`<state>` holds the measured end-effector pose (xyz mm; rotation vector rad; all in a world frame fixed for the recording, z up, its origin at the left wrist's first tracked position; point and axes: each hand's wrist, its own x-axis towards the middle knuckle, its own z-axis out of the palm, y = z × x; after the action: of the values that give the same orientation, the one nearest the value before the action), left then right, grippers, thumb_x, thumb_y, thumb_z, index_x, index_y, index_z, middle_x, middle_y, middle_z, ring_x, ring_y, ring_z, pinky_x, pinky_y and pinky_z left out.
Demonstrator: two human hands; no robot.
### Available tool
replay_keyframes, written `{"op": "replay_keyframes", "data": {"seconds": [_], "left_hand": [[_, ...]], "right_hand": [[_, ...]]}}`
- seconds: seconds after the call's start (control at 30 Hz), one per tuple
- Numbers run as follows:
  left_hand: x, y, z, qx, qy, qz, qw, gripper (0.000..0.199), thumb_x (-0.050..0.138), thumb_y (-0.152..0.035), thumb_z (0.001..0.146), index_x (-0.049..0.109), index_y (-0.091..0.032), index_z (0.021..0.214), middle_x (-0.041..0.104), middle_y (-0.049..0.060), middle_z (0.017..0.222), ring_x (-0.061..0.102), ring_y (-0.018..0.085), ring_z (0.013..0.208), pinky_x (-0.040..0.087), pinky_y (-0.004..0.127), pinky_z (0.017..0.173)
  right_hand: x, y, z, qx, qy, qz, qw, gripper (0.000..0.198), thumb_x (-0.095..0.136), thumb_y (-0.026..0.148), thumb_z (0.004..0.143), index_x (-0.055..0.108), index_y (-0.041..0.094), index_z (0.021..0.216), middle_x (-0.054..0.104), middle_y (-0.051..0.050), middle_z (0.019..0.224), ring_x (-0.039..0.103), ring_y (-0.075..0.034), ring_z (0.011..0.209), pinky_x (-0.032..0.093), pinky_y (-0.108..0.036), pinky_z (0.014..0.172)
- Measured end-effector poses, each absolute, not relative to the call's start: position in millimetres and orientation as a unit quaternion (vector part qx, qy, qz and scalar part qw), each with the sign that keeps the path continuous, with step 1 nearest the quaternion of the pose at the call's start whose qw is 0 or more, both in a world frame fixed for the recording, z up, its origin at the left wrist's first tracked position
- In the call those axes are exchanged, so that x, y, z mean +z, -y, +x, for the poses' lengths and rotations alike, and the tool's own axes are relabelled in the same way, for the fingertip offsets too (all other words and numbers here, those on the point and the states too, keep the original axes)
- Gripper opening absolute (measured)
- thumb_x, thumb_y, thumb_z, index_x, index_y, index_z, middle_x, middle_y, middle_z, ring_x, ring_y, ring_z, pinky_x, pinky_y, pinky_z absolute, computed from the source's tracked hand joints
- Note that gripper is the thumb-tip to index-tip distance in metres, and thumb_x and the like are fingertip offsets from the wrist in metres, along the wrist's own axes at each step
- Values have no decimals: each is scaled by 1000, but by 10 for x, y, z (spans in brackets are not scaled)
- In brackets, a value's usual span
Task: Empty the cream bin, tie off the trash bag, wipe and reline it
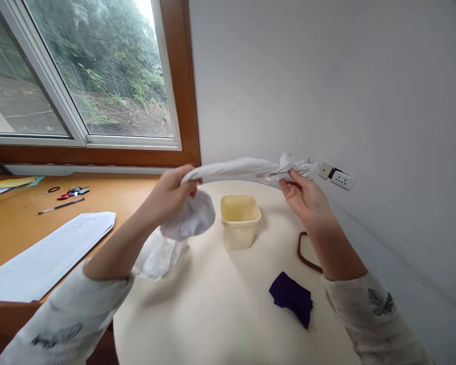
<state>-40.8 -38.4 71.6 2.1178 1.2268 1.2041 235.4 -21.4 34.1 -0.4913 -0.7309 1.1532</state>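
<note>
A thin white plastic bag (pixel 239 166), twisted into a rope, stretches level above the table between my two hands. My left hand (pixel 173 195) is closed round its left part, and a rounded, bulging end of the bag (pixel 193 215) hangs below that fist. What fills the bulge cannot be seen. Near the crumpled right end, my right hand (pixel 304 197) pinches the bag between thumb and fingers. Below and between the hands stands a pale yellow plastic tub (pixel 240 235), its top uncovered. Crinkled clear-white plastic (pixel 157 253) lies on the table under my left forearm.
On the round cream table (pixel 213 314) are a dark purple cloth (pixel 292 299) and a brown rounded frame (pixel 307 261). The wooden desk (pixel 125 190) at left carries paper sheets (pixel 53 253), a pen (pixel 61 206) and keys (pixel 74 192). A socket (pixel 343 179) is on the wall.
</note>
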Motion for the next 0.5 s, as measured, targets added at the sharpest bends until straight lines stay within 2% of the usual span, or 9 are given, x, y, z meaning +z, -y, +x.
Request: {"op": "replay_keyframes", "data": {"seconds": [0.13,0.23,0.4,0.5], "left_hand": [[903,75,117,577,-375,717,111,14,39,-6,75,49,-16,72,46,-4,62,46,11,61,34,22,61],[682,-114,473,619,-360,688,115,13,37,-8,79,44,-18,73,45,-4,65,47,12,64,34,23,62],[97,-249,733,568,-406,691,190,10,35,-15,84,38,-21,77,47,-3,67,48,14,65,36,26,63],[-37,-276,730,502,-420,728,202,3,40,-20,83,41,-21,80,50,-2,71,50,15,68,38,28,64]], "right_hand": [[452,206,2538,482,312,-201,794,12,60,7,75,59,19,75,65,6,74,64,-6,71,56,-19,70],[447,173,2708,470,277,-205,813,13,57,5,76,59,18,75,65,5,75,64,-6,72,56,-18,71],[333,86,2903,465,232,-225,824,14,55,3,76,58,16,76,65,3,75,64,-7,72,57,-19,70],[297,29,2903,467,238,-234,819,16,54,1,74,57,17,74,64,3,73,64,-9,72,58,-22,71]]}}
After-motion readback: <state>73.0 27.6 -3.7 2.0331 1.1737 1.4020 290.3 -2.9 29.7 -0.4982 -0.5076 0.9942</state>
